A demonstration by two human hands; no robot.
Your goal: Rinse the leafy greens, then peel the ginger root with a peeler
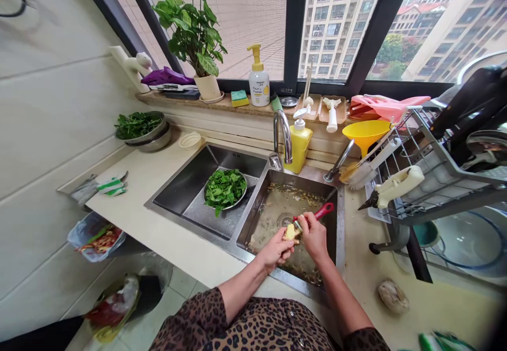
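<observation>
Over the right sink basin, my left hand is closed around a piece of ginger whose upper side shows pale yellow flesh. My right hand grips a peeler by its red handle, and the peeler's head meets the ginger. Fingers partly hide the blade. Cloudy water with brown peel scraps lies in the basin below both hands. To the left, a bowl of green leaves stands in the other basin.
A curved faucet rises behind the basins beside a yellow soap bottle. On the right stands a wire dish rack with a knife-like tool sticking out. A wrapped lump rests on the right counter. Stacked bowls sit at the far left.
</observation>
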